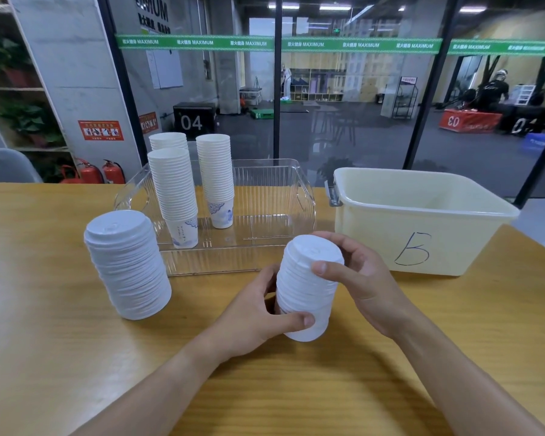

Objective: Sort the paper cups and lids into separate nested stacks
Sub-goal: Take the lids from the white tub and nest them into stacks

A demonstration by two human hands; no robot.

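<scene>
Both hands grip one nested stack of white lids [309, 287] at counter [60, 357] centre: left hand [258, 313] curled round its lower part, thumb across the front; right hand [356, 275] wrapped round its upper part, fingers [323, 266] pressed on the side. A taller, leaning lid stack [128, 265] stands free at left, well apart; three cup stacks [175, 190] stand upright in the clear plastic tray [265, 196] behind, and a cream bin marked B [416, 225] sits at right

Cup stacks [173, 196] stand in tray [306, 196], left of bin [375, 228].
</scene>
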